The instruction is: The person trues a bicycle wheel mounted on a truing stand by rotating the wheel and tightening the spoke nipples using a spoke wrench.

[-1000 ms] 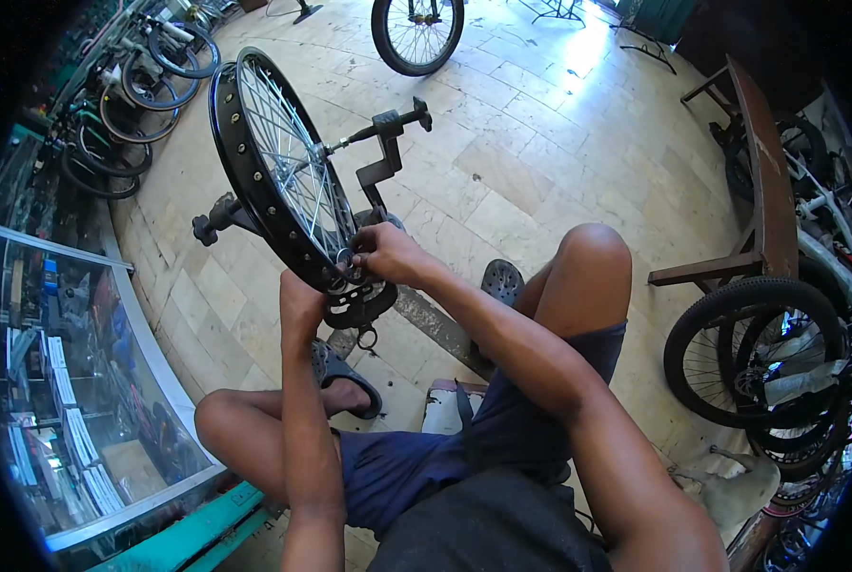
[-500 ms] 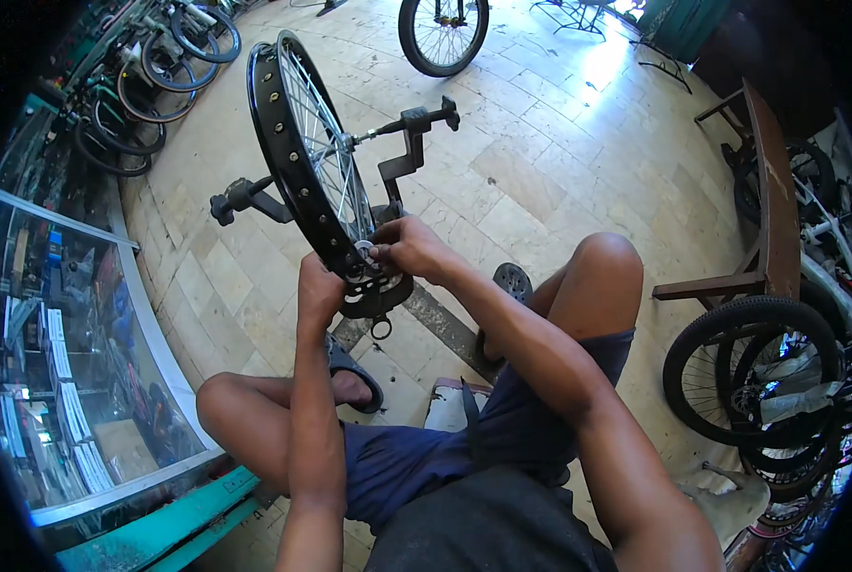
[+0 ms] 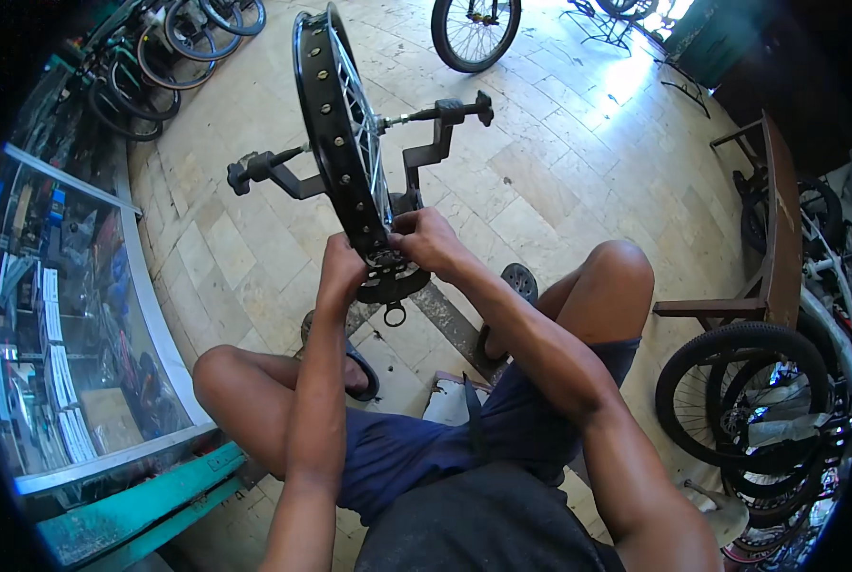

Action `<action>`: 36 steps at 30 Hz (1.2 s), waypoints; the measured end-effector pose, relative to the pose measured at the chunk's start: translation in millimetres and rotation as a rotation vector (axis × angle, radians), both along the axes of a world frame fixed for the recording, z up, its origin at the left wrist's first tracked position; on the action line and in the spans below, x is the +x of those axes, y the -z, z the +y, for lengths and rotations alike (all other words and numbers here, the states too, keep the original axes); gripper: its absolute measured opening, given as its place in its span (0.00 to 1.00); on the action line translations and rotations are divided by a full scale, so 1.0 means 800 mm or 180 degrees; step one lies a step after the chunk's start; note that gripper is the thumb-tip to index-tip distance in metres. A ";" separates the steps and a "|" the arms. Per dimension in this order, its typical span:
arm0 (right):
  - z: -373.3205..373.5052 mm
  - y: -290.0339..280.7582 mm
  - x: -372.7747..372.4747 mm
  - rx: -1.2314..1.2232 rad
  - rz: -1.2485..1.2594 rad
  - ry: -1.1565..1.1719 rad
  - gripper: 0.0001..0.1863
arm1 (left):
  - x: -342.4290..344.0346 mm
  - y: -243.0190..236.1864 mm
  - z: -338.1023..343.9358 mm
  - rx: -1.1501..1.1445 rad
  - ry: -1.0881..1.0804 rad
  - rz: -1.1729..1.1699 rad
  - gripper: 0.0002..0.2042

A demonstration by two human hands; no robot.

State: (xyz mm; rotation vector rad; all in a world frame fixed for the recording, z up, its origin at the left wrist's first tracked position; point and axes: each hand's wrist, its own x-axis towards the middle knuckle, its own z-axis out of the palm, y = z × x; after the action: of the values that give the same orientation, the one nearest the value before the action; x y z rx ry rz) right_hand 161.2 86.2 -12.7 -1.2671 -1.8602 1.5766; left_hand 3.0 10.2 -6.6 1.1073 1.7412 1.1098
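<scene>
A bicycle wheel (image 3: pixel 334 143) with a black rim and silver spokes stands upright in a black truing stand (image 3: pixel 429 154), its axle between the stand's two arms. My left hand (image 3: pixel 341 270) is closed at the lower left side of the rim, its fingertips partly hidden behind it. On the other side, my right hand (image 3: pixel 426 240) is closed in a pinch by the lower spokes, close against the rim. What lies between its fingertips is mostly hidden; a small round silver spoke wrench showed there a moment earlier. Below the rim, a metal ring (image 3: pixel 395 315) hangs from the stand's base.
A glass display case (image 3: pixel 83 324) is at the left, above a green bench (image 3: pixel 145 496). Several bikes (image 3: pixel 145 91) line the far left. At the right are a wooden bench (image 3: pixel 777 219) and stacked wheels (image 3: pixel 740 381). Another wheel (image 3: pixel 474 33) stands on the tiled floor ahead.
The view has shifted, so wheel and stand appear farther right and higher. Both hands stay at the rim's lower part. The silver disc at my right fingertips is now hidden.
</scene>
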 end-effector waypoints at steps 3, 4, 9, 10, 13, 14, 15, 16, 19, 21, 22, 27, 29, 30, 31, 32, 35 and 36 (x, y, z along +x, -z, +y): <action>-0.008 -0.002 -0.005 0.0087 -0.0066 0.0095 0.15 | -0.019 0.019 0.007 -0.0290 0.0089 -0.0363 0.12; -0.008 -0.002 -0.004 0.0088 -0.0089 0.0094 0.15 | -0.016 0.017 0.007 -0.0289 0.0088 -0.0386 0.12; -0.008 -0.014 -0.001 0.0529 0.0121 0.0300 0.15 | 0.000 -0.023 0.000 -0.0429 -0.0266 -0.0614 0.12; -0.006 -0.018 0.002 0.0404 0.0021 0.0219 0.15 | 0.000 -0.033 -0.002 -0.0448 -0.0211 -0.0597 0.12; 0.003 -0.026 0.005 0.0028 -0.0252 -0.0006 0.16 | -0.002 -0.054 -0.006 -0.0506 -0.0030 -0.0520 0.11; 0.005 -0.023 0.006 0.0028 -0.0253 -0.0003 0.16 | -0.001 -0.055 -0.005 -0.0506 -0.0026 -0.0521 0.11; 0.006 -0.019 0.006 0.0024 -0.0237 -0.0052 0.16 | 0.001 -0.056 -0.004 -0.0518 -0.0041 -0.0339 0.11; 0.007 -0.016 0.006 0.0019 -0.0220 -0.0101 0.16 | 0.003 -0.057 -0.004 -0.0528 -0.0054 -0.0157 0.11; 0.006 -0.008 0.003 0.0000 -0.0183 -0.0185 0.16 | 0.007 -0.056 -0.003 -0.0556 -0.0067 0.0212 0.11; -0.002 -0.006 -0.003 0.0087 -0.0265 0.0123 0.15 | 0.003 -0.050 -0.006 -0.0450 -0.0042 0.0032 0.11; -0.005 -0.006 -0.006 0.0131 -0.0308 0.0277 0.15 | 0.001 -0.048 -0.008 -0.0396 -0.0030 -0.0059 0.11; -0.007 -0.002 0.000 0.0909 -0.0484 -0.0014 0.14 | 0.000 -0.045 -0.007 -0.0435 0.0015 -0.0053 0.11; -0.006 -0.001 0.003 0.1152 -0.0530 -0.0172 0.15 | 0.000 -0.042 -0.006 -0.0468 0.0019 -0.0026 0.11; -0.004 -0.001 0.005 0.1043 -0.0476 -0.0209 0.15 | 0.000 -0.039 -0.004 -0.0457 0.0047 0.0079 0.11; -0.002 -0.001 0.006 0.0933 -0.0423 -0.0247 0.15 | -0.001 -0.034 -0.003 -0.0447 0.0074 0.0183 0.11; -0.001 -0.001 0.008 0.0824 -0.0370 -0.0285 0.16 | 0.000 -0.029 -0.002 -0.0437 0.0100 0.0287 0.11; -0.003 -0.006 0.010 0.0585 -0.0283 -0.0244 0.16 | -0.001 -0.021 -0.001 -0.0367 0.0119 0.0246 0.11; -0.003 -0.009 0.010 0.0460 -0.0251 -0.0151 0.16 | 0.000 -0.018 0.000 -0.0301 0.0123 0.0103 0.11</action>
State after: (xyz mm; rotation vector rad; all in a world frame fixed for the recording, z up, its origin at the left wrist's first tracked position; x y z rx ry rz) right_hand 169.3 83.5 -5.6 -1.2460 -2.0270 1.4056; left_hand 2.7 9.9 7.6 1.1019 1.7713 0.9809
